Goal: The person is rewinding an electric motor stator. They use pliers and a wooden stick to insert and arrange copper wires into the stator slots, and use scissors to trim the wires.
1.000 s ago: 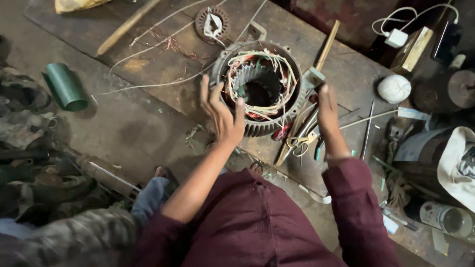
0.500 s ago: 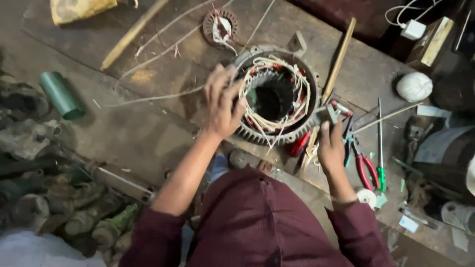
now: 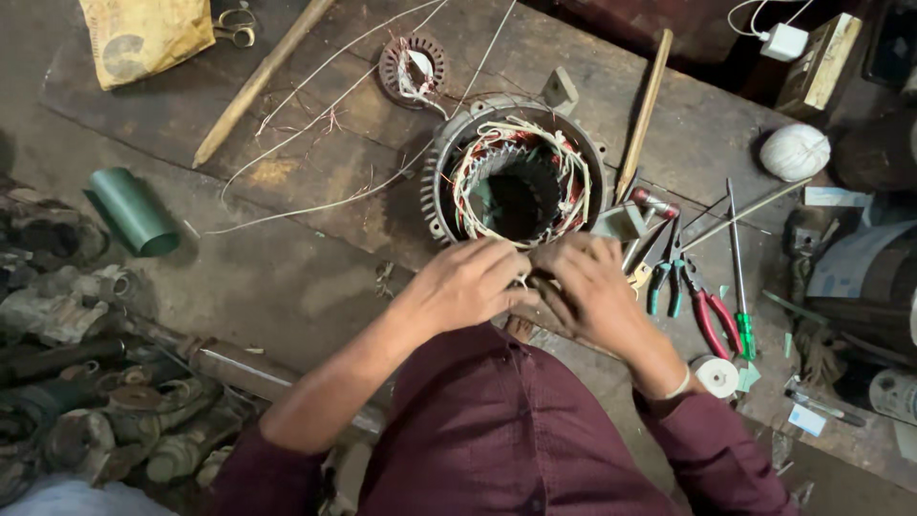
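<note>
- Workbench of dark, worn wooden planks (image 3: pixel 287 162) spreads below you and carries nearly everything listed here.
- Your round grey metal motor stator, packed with white, red and copper-coloured winding wires (image 3: pixel 516 177), stands on the bench with its open bore facing up, just beyond both of your hands.
- A long pale wooden stick (image 3: pixel 260 78) lies diagonally across the upper left of the bench, well apart from the stator.
- A yellowish cloth bag (image 3: pixel 143 36) sits at the top left corner, with a pair of scissors touching its right edge.
- A green rolled sheet, cylinder-shaped (image 3: pixel 134 210), lies to the left, off the planks.
- Your left hand (image 3: pixel 468 285) rests at the near rim of the stator, its fingers curled down and closed over the wires at the edge.
- Your right hand (image 3: pixel 587 291) sits just beside it, the two hands touching; its fingers are bent inward and pinch at the same spot, though what they hold is hidden under them.
- A thin wooden rod (image 3: pixel 645 110) leans just right of the stator.
- A white ball of string (image 3: pixel 795 151) rests at the far right.
- Red-handled pliers (image 3: pixel 707 315) and teal-handled pliers (image 3: pixel 664 287) lie right of your right hand, near a green-handled screwdriver (image 3: pixel 740 287).
- A small rusty round toothed part (image 3: pixel 413 67) lies beyond the stator.
- A small white roll of tape (image 3: pixel 714 375) sits beside your right wrist.
</note>
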